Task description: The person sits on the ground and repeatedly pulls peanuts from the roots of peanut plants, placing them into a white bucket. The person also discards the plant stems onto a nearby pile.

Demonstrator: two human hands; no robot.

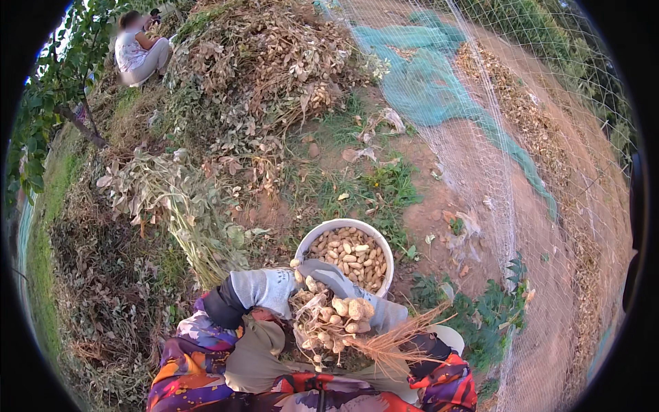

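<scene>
Peanuts on a dry clump (341, 321) sit between the two gloved hands, just short of the bucket's near edge. The left hand (268, 288) curves in at 10 o'clock from the clump; the right hand (341, 280) bends around its far side at 12 o'clock, across the bucket's near rim. Clump and gloves hide the fingertips, so I cannot tell how firmly either one grips. Thin stems (405, 343) stick out at 4 o'clock, over the right forearm. Bare soil (429, 154) gives some room at 1 o'clock, up to the netting (425, 86); a leafy plant (491, 302) crowds 3 o'clock.

One white bucket (347, 223) stands at 12 o'clock, holding loose peanuts (351, 254), too many to count. One bundle of stalks (195, 223) lies at 10 o'clock, one plant heap (261, 82) rises at 11, and beyond it one person (141, 55) sits.
</scene>
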